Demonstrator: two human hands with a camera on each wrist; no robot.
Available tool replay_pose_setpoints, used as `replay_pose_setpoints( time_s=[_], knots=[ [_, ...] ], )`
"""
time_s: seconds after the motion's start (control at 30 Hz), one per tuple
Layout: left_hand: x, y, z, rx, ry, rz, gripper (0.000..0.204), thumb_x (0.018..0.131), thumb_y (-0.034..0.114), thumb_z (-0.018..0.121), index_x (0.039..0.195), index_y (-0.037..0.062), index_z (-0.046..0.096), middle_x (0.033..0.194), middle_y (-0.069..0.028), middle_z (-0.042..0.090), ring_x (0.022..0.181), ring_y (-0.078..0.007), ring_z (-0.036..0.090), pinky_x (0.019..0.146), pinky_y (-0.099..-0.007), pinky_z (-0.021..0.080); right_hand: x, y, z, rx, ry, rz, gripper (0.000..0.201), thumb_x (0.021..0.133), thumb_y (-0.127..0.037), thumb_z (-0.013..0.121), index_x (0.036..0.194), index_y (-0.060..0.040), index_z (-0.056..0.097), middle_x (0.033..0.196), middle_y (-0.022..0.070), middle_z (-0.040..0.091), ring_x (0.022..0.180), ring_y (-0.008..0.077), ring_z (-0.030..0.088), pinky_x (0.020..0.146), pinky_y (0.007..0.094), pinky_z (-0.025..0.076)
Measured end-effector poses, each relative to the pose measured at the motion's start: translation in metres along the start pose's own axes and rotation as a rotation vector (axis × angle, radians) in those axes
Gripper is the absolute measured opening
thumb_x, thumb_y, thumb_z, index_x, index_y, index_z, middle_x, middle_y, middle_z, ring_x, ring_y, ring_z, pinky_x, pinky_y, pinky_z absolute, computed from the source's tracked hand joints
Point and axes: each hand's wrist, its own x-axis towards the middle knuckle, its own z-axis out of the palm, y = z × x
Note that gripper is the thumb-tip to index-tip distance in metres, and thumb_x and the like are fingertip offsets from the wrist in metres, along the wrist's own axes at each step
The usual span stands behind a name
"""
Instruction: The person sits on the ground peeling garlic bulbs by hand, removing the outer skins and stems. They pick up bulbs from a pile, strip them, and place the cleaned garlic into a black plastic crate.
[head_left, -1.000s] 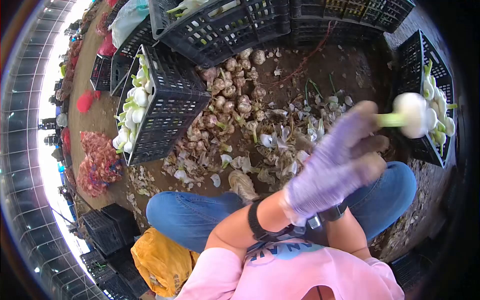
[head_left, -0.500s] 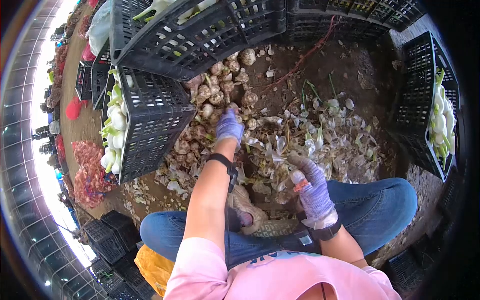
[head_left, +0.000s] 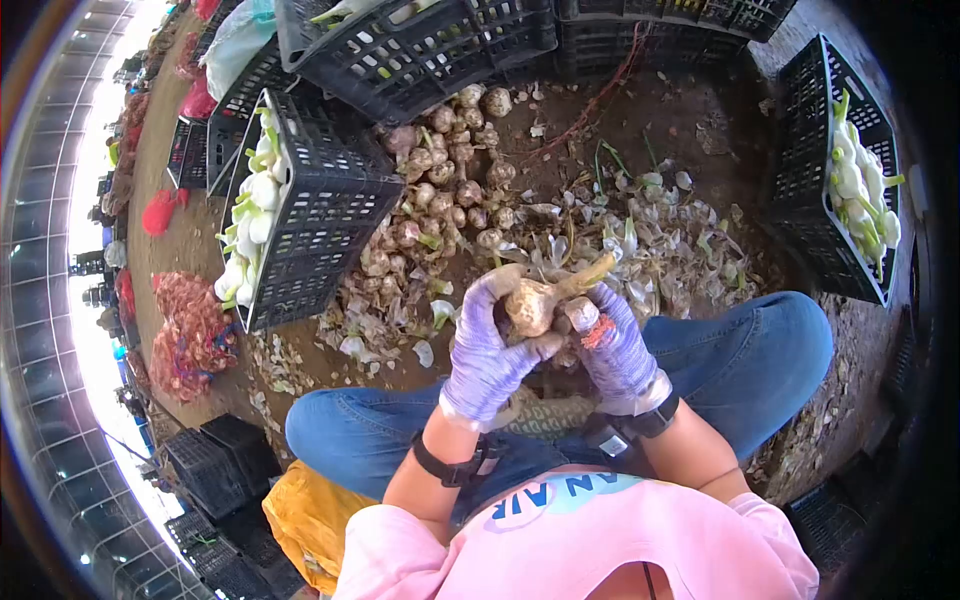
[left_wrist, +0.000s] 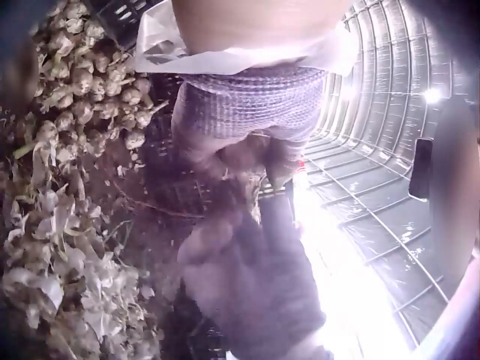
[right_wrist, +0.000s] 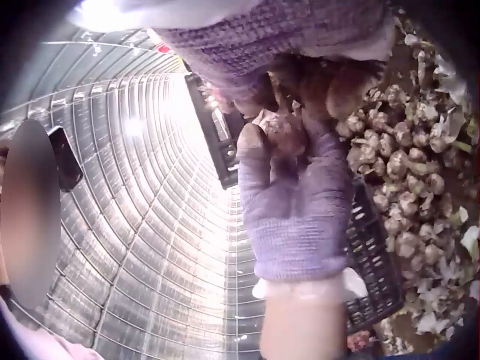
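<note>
In the head view my left hand (head_left: 487, 350), in a purple knit glove, grips an unpeeled garlic bulb (head_left: 530, 308) between thumb and fingers. The bulb's dry brown stem (head_left: 588, 276) points up to the right. My right hand (head_left: 622, 352), gloved alike, has its fingers curled at the stem and its thumb beside the bulb. A red-orange band (head_left: 600, 331) wraps that thumb. Both hands meet at the garlic bulb (right_wrist: 283, 133) in the right wrist view. Glove and fingers hide most of it in the left wrist view.
Ahead lies a heap of unpeeled garlic bulbs (head_left: 440, 190), with loose peelings (head_left: 670, 235) to its right. Black crates of peeled white garlic stand at left (head_left: 330, 220) and right (head_left: 805, 150). Another crate (head_left: 430, 60) rises at the back. A yellow sack (head_left: 315, 525) lies by the left knee.
The left hand first held a peeled white bulb by the right crate, then reached into the unpeeled heap. Now it is back in front of the body with an unpeeled bulb, against the right hand.
</note>
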Motion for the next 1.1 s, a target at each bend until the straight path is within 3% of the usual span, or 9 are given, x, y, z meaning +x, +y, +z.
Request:
replay_pose_setpoints(
  time_s=[0.27,0.57,0.63,0.7,0.77,0.83,0.93,1.03,1.1],
  knots=[
    [-0.034,0.005,-0.006,0.223,0.016,0.152,0.075,0.054,0.014,0.087,0.114,0.0046,0.044,0.110,-0.0107,0.053,0.101,-0.0210,0.055,0.087,-0.0333,0.046,-0.012,-0.016,0.004,-0.217,-0.107,0.066,0.035,0.082,-0.020,0.067,0.108,0.0021,0.059,0.097,0.0074,0.064,0.085,0.0119,0.059,0.077,0.0262,0.048],
    [-0.037,0.006,-0.009,-0.230,-0.019,-0.101,0.070,0.062,0.032,0.083,0.113,0.0032,0.044,0.103,-0.0075,0.055,0.093,-0.0181,0.056,0.083,-0.0310,0.048,-0.013,-0.031,0.000,-0.347,-0.176,0.223,0.023,0.082,-0.016,0.065,0.098,0.0010,0.063,0.087,0.0045,0.064,0.079,0.0101,0.058,0.071,0.0250,0.047],
    [-0.038,0.000,-0.014,-0.751,-0.138,-0.445,0.067,0.071,0.050,0.072,0.110,0.0021,0.046,0.096,-0.0078,0.057,0.085,-0.0179,0.059,0.073,-0.0305,0.051,-0.010,-0.032,-0.009,-0.535,-0.276,0.097,0.022,0.083,-0.015,0.064,0.099,0.0001,0.062,0.087,0.0040,0.063,0.079,0.0102,0.057,0.072,0.0250,0.047],
    [-0.034,-0.004,-0.013,-0.804,-0.113,-0.575,0.064,0.072,0.054,0.067,0.106,0.0030,0.048,0.091,-0.0082,0.058,0.078,-0.0165,0.059,0.067,-0.0291,0.051,-0.010,-0.028,-0.012,-0.720,-0.378,-0.034,0.022,0.083,-0.014,0.063,0.100,-0.0007,0.061,0.088,0.0035,0.062,0.079,0.0102,0.057,0.072,0.0251,0.047],
    [-0.030,-0.011,-0.014,-0.912,-0.058,-0.829,0.062,0.076,0.062,0.058,0.099,0.0047,0.052,0.080,-0.0089,0.058,0.063,-0.0137,0.058,0.055,-0.0265,0.049,-0.014,-0.017,-0.013,-0.493,-0.235,0.018,0.022,0.085,-0.012,0.061,0.104,-0.0020,0.057,0.088,0.0027,0.060,0.080,0.0102,0.056,0.074,0.0247,0.047],
    [-0.026,-0.015,-0.013,-0.862,-0.145,-0.806,0.072,0.078,0.064,0.052,0.117,0.0037,0.044,0.092,-0.0082,0.058,0.072,-0.0142,0.059,0.058,-0.0274,0.052,-0.009,-0.011,-0.013,-0.283,-0.216,0.141,0.023,0.086,-0.010,0.059,0.107,-0.0022,0.054,0.093,0.0035,0.058,0.084,0.0097,0.055,0.075,0.0245,0.047],
    [-0.029,-0.003,0.008,-0.630,0.069,-0.370,0.069,0.084,0.049,0.056,0.135,0.0090,0.032,0.107,-0.0075,0.055,0.076,-0.0161,0.060,0.058,-0.0282,0.053,-0.009,-0.017,-0.004,-0.409,-0.113,-0.052,0.022,0.087,-0.012,0.057,0.107,-0.0031,0.055,0.096,0.0045,0.057,0.083,0.0097,0.054,0.073,0.0237,0.046],
    [-0.028,-0.001,0.002,-0.677,-0.029,-0.395,0.069,0.079,0.046,0.063,0.129,0.0054,0.039,0.107,-0.0112,0.055,0.072,-0.0218,0.062,0.058,-0.0278,0.054,-0.008,-0.019,-0.009,-0.364,-0.240,0.095,0.032,0.087,-0.024,0.058,0.111,-0.0017,0.054,0.094,0.0057,0.058,0.078,0.0114,0.054,0.070,0.0247,0.045],
    [-0.024,-0.011,-0.009,-0.977,-0.089,-0.505,0.065,0.079,0.036,0.066,0.129,0.0052,0.039,0.101,-0.0126,0.058,0.073,-0.0224,0.063,0.056,-0.0266,0.055,-0.009,-0.015,-0.012,0.285,-0.251,0.197,0.046,0.085,-0.037,0.059,0.112,0.0008,0.054,0.086,0.0062,0.059,0.069,0.0141,0.054,0.067,0.0267,0.044]
  ],
)
